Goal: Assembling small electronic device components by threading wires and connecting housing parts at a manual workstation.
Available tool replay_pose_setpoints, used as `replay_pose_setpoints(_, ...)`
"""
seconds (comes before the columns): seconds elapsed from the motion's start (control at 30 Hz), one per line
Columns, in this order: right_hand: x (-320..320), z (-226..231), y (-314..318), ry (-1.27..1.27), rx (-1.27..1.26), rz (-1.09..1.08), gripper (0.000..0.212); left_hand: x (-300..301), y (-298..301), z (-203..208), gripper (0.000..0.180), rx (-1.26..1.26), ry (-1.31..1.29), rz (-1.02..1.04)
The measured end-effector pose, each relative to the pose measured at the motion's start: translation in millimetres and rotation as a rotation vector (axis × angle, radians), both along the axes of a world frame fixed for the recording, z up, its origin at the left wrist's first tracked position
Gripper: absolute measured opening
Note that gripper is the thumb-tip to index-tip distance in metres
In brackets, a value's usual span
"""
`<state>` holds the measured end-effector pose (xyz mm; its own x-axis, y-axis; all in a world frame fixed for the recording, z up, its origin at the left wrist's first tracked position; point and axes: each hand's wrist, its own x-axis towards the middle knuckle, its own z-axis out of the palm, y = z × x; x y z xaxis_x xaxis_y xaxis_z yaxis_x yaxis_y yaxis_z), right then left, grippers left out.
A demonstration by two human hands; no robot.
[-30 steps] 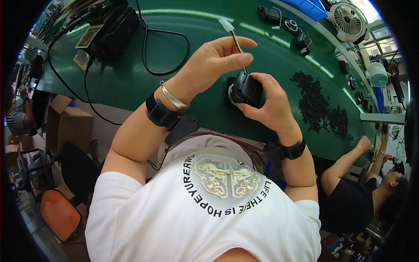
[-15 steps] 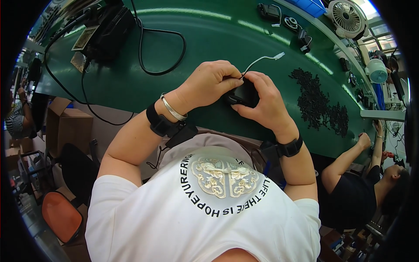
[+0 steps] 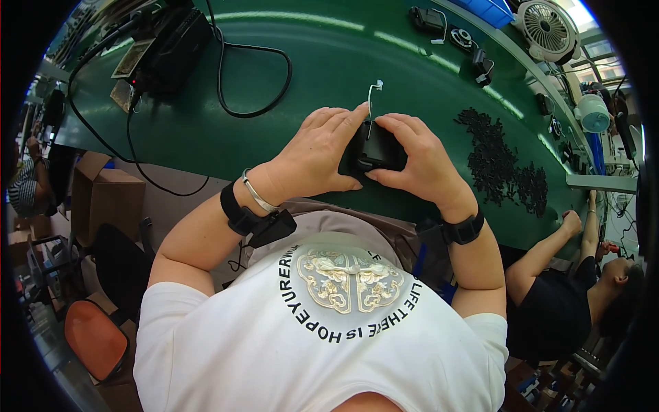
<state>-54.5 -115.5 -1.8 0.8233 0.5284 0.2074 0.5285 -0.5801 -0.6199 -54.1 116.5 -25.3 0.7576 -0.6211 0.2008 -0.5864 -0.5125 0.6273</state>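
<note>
A small black plastic case [image 3: 382, 148] is on the green bench in front of me, with a white cable [image 3: 371, 103] rising from its far edge to a white plug. My right hand [image 3: 425, 158] grips the case from the right, index finger at the far edge and thumb at the near edge. My left hand [image 3: 317, 151] is beside the case's left edge, thumb and fingers spread apart. Its index fingertip is close to the cable; whether it touches cannot be made out.
Many short black pieces [image 3: 491, 158] are heaped at the right. Behind them lie a black case [image 3: 427, 20], a round speaker [image 3: 461, 38] and a fan [image 3: 546, 30]. A black soldering station [image 3: 175, 55] with a looped cord is far left. A co-worker [image 3: 549, 295] sits at right.
My left hand has let go of the cable at the case's edge, spread its fingers and shifted left. The cable has swung from pointing right to pointing nearly straight away from me.
</note>
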Motion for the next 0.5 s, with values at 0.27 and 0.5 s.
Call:
replay_pose_setpoints(0.27,0.6,-4.3,2.3,-0.039,-0.026,0.033,0.071,-1.9,-4.4,-0.6,0.108,0.004,-0.063,0.033)
replay_pose_setpoints(0.5,-1.4,-2.7,4.2,-0.061,-0.044,0.030,0.069,0.5,-3.7,0.7,0.102,-0.004,-0.061,0.026)
